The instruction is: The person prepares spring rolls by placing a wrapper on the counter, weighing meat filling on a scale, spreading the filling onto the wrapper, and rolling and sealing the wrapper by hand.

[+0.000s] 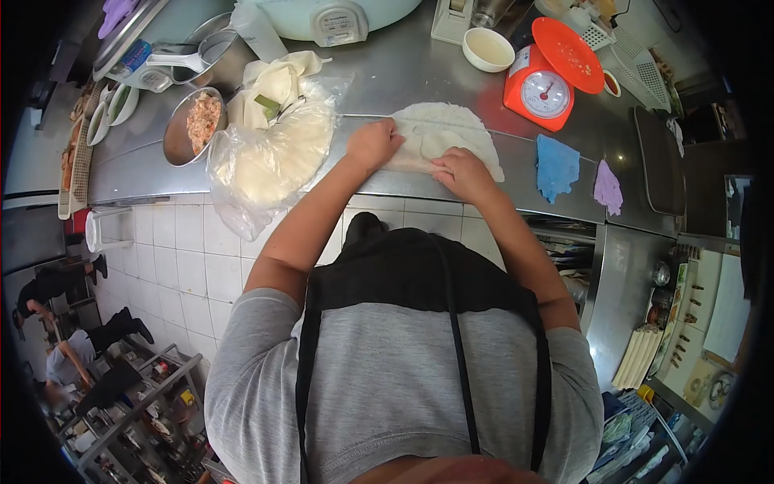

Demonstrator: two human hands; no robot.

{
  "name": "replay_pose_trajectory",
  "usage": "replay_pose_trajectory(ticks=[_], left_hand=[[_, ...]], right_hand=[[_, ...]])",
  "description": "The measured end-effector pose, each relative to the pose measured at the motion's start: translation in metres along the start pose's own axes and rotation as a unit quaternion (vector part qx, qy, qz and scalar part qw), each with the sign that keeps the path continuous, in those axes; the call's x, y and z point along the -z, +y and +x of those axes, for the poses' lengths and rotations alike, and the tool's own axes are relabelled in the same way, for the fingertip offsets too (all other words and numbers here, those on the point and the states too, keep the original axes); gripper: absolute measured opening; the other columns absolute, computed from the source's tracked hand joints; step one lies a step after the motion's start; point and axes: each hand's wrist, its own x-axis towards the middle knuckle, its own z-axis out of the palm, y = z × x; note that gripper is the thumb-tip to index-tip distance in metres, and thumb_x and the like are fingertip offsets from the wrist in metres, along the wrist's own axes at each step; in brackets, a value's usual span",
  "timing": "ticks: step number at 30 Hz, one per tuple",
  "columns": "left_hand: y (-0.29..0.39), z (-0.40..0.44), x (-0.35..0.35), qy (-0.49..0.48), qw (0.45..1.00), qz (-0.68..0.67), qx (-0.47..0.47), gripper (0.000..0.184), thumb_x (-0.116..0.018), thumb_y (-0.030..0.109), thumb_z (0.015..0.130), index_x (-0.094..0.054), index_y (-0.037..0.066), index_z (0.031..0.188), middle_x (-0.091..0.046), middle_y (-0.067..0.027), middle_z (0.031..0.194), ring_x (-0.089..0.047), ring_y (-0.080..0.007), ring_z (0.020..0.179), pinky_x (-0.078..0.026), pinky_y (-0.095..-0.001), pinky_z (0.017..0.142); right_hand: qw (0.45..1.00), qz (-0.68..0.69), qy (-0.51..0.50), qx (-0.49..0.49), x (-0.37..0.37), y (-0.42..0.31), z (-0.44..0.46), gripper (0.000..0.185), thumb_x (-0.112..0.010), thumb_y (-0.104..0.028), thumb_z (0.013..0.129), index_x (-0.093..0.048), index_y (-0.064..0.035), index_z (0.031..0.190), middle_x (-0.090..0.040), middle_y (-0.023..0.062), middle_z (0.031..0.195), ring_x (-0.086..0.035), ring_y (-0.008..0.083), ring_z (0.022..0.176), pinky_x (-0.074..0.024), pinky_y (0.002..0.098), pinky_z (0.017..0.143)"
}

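The left hand (372,145) pinches the left end of a pale sheet (451,127), the right hand (465,173) its near edge, most lying beyond.

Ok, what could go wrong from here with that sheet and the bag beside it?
The sheet looks thin and could tear where the left hand and right hand work at its near side. The bag hangs over the counter's front edge near the left forearm, so a bump might drag it off.
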Motion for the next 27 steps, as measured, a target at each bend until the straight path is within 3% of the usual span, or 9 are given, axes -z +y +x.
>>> replay_pose_trajectory(ticks=[8,11,14,20,27], left_hand=[[-0.003,0.002,0.005,0.009,1.000,-0.022,0.017,0.027,-0.059,0.030,0.077,-0.056,0.006,0.086,-0.061,-0.0153,0.077,-0.059,-0.0332,0.073,-0.045,-0.0420,0.064],[-0.014,0.010,0.002,0.095,0.993,-0.023,-0.061,0.029,-0.060,0.032,0.077,-0.056,0.007,0.091,-0.060,-0.0142,0.082,-0.057,-0.0330,0.076,-0.045,-0.0401,0.068],[-0.021,0.025,0.001,0.132,0.974,0.075,-0.170,0.038,-0.062,0.037,0.075,-0.055,0.011,0.102,-0.056,-0.0119,0.096,-0.052,-0.0310,0.089,-0.042,-0.0392,0.076],[-0.029,0.035,-0.002,0.127,0.974,0.110,-0.155,0.062,-0.065,0.046,0.069,-0.047,0.014,0.120,-0.046,-0.0085,0.111,-0.041,-0.0269,0.105,-0.033,-0.0405,0.087],[-0.031,0.035,-0.002,0.131,0.974,0.099,-0.156,0.065,-0.065,0.046,0.069,-0.044,0.013,0.121,-0.047,-0.0093,0.111,-0.042,-0.0279,0.105,-0.033,-0.0403,0.087]], right_hand=[[0.999,-0.002,0.038,0.027,-0.019,-0.012,0.012,0.024,-0.068,-0.015,0.066,-0.064,-0.0059,0.088,-0.057,0.0091,0.086,-0.054,0.0283,0.086,-0.0443,0.0359,0.077],[0.999,-0.006,0.026,0.032,-0.015,-0.013,0.013,0.024,-0.068,-0.015,0.066,-0.064,-0.0058,0.088,-0.057,0.0092,0.085,-0.054,0.0284,0.085,-0.0443,0.0360,0.077],[0.997,-0.003,0.050,0.051,-0.020,-0.025,0.023,0.022,-0.068,-0.015,0.066,-0.064,-0.0058,0.086,-0.057,0.0090,0.085,-0.054,0.0279,0.084,-0.0443,0.0359,0.077],[0.997,-0.011,0.045,0.060,-0.032,-0.028,0.026,0.023,-0.069,-0.016,0.066,-0.064,-0.0060,0.086,-0.057,0.0091,0.086,-0.054,0.0277,0.085,-0.0443,0.0357,0.077],[0.998,-0.002,0.042,0.045,-0.040,-0.043,0.039,0.024,-0.070,-0.017,0.066,-0.064,-0.0068,0.087,-0.057,0.0081,0.086,-0.054,0.0267,0.084,-0.0445,0.0349,0.077]])
